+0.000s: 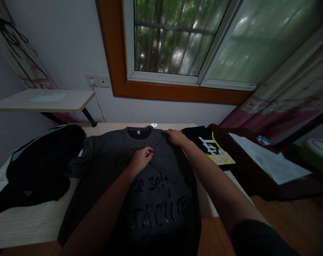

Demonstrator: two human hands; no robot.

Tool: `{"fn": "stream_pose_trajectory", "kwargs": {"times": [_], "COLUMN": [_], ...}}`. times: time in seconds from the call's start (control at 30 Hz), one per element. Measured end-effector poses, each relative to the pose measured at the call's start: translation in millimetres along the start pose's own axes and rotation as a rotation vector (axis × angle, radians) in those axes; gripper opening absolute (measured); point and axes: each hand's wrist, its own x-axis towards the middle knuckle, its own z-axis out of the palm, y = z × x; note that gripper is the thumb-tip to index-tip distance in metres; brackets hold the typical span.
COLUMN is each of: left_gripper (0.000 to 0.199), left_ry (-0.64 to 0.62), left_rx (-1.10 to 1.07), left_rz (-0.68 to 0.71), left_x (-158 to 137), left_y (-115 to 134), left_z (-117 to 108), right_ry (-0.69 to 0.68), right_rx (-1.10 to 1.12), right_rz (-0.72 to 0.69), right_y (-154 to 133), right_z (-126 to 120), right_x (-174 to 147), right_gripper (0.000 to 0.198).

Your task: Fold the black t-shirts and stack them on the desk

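A dark grey T-shirt (161, 202) with black lettering lies front up on the pale table, its neckline towards the window. Its right-hand sleeve is folded inward across the chest. My left hand (141, 159) is closed on the shirt's fabric at the chest, fingertips pinched by the edge of the folded sleeve. At the right shoulder, my right hand (175, 137) grips the folded edge, with its fingertips partly hidden. The left-hand sleeve (82, 160) is still spread out to the side.
A black cap-like heap of dark clothing (46, 163) sits left. Right of the shirt lies a folded black garment (211, 144) with white and yellow print. Beyond are paper sheets (268, 158) on a dark surface, a raised shelf (44, 99) and a window (177, 42).
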Motion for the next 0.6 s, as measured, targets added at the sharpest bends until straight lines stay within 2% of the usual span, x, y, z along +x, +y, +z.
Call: {"fn": "stream_pose_trajectory", "kwargs": {"times": [0.23,0.4,0.6], "left_gripper": [0.027,0.031,0.03], "left_ry": [0.036,0.086,0.16], "left_rx": [0.012,0.017,0.198], "left_rz": [0.003,0.012,0.044], "left_x": [2.0,4.3,3.8], "left_y": [1.1,-1.2,2.3], "left_z": [2.1,3.7,1.4], "right_ry": [0.007,0.047,0.172], "right_rx": [-0.034,-0.099,-0.159], "right_rz": [-0.019,0.038,0.166], "right_y": [32.4,31.7,20.9], "right_z": [-9.7,-4.7,5.6], "right_x": [8.6,0.4,-12.8], "right_gripper": [0.057,0.058,0.058]}}
